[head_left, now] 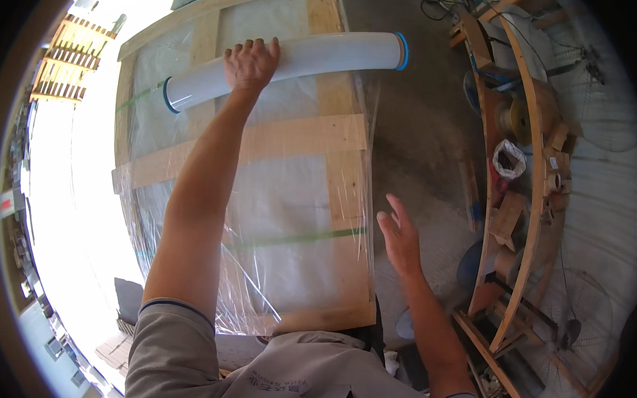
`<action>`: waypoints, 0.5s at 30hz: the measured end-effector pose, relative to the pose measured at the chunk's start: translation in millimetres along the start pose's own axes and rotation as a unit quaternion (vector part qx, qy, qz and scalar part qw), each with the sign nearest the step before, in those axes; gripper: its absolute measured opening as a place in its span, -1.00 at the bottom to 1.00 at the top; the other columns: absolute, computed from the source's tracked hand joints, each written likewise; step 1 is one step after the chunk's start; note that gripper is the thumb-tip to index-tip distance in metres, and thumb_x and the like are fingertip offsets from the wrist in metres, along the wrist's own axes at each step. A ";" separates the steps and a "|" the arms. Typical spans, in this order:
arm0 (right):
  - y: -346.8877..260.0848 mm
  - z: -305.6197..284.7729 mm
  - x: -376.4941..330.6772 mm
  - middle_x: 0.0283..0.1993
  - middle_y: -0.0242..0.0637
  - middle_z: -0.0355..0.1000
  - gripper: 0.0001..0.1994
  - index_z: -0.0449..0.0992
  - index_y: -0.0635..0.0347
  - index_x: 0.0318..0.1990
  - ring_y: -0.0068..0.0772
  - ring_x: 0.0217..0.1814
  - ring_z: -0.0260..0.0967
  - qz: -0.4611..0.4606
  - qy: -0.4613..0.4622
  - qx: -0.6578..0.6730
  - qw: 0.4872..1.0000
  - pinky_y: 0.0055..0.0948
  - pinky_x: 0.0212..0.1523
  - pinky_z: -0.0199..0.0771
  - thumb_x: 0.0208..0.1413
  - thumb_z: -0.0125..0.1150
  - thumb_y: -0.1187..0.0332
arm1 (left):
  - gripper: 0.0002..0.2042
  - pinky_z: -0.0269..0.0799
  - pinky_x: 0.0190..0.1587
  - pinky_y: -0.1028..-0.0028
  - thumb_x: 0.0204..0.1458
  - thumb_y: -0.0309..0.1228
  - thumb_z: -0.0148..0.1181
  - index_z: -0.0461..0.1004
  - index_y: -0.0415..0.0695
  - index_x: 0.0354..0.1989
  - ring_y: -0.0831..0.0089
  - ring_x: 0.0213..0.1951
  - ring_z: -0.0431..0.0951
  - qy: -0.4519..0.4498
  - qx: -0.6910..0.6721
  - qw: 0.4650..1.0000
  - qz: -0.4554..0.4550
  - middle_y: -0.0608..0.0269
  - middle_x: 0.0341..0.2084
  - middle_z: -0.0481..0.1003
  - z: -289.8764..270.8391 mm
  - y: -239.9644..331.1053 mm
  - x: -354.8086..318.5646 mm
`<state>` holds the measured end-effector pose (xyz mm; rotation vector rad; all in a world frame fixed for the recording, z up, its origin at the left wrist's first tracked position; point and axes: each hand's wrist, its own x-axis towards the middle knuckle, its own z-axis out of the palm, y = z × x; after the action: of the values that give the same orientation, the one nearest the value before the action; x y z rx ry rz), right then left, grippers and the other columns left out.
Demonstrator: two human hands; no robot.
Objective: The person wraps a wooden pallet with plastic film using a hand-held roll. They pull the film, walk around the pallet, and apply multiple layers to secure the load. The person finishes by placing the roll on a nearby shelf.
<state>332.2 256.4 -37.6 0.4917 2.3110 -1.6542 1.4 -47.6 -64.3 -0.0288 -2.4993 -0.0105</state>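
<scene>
A large wooden crate frame (292, 138), its pale panels wrapped in clear plastic film, fills the middle of the view, with green strapping crossing it. On its far end lies a long white roll (316, 58) with blue rings at both ends, stretched across the top boards. The left hand (251, 62) rests flat on the roll near its left end, fingers spread over the curve rather than closed around it. The right hand (399, 233) hangs open in the air beside the crate's right edge, touching nothing. A grey concrete floor (420, 111) lies to the right, where a wooden rack (524, 136) holds what look like tape rolls. Stacked pallets (67, 60) sit in bright glare at upper left.
</scene>
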 end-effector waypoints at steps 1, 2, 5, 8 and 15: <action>-25.7 7.1 38.1 0.24 -0.08 0.27 -0.52 0.26 0.25 0.23 -0.21 0.28 0.21 -0.072 0.012 -0.025 0.997 -0.32 0.28 0.12 0.18 0.10 0.30 | -0.67 0.34 -0.12 0.16 0.02 -0.08 0.09 0.52 -0.06 -0.58 0.18 -0.37 0.55 -0.001 -0.019 1.000 -0.007 0.21 -0.53 0.55 1.2 -0.7 -1.3; -53.3 17.7 76.2 0.23 -0.03 0.28 -0.50 0.24 0.27 0.23 -0.09 0.26 0.24 -0.197 0.018 -0.029 0.980 -0.25 0.25 0.17 0.14 0.12 0.34 | -0.69 0.30 -0.11 0.13 0.01 -0.10 0.11 0.48 -0.06 -0.61 0.17 -0.38 0.52 -0.005 -0.050 0.999 -0.015 0.21 -0.54 0.53 0.3 -1.1 -1.8; -125.0 68.1 181.1 0.20 0.01 0.29 -0.51 0.23 0.25 0.23 0.01 0.26 0.21 -0.391 0.068 -0.167 0.902 -0.23 0.28 0.14 0.12 0.08 0.42 | -0.70 0.25 -0.11 0.14 0.03 -0.15 0.08 0.47 -0.08 -0.62 0.19 -0.39 0.48 0.008 -0.085 0.996 -0.021 0.19 -0.56 0.49 -4.0 -4.3 -3.7; -172.2 123.8 266.9 0.09 -0.07 0.37 -0.64 0.34 0.22 0.11 -0.03 0.17 0.28 -0.462 0.082 -0.262 0.843 -0.17 0.20 0.20 0.15 0.05 0.38 | -0.70 0.22 -0.12 0.18 0.06 -0.18 0.03 0.47 -0.11 -0.59 0.22 -0.39 0.45 -0.003 -0.100 0.994 -0.035 0.19 -0.57 0.47 -9.1 -8.1 -4.1; -183.7 176.4 320.2 -0.27 -0.31 0.56 -0.68 0.60 0.10 -0.31 -0.15 -0.13 0.45 -0.427 0.183 -0.444 0.766 -0.15 0.00 0.35 0.20 -0.12 0.21 | -0.75 0.15 0.12 0.11 0.07 -0.23 0.04 0.48 -0.19 -0.32 0.17 -0.08 0.41 -0.048 -0.168 0.983 -0.056 0.10 -0.25 0.48 -15.5 -25.8 -3.9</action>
<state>-33.2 74.3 -62.9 -0.5946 3.5022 -0.3907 13.2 -73.7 -54.3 -0.0292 -2.5647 -0.4894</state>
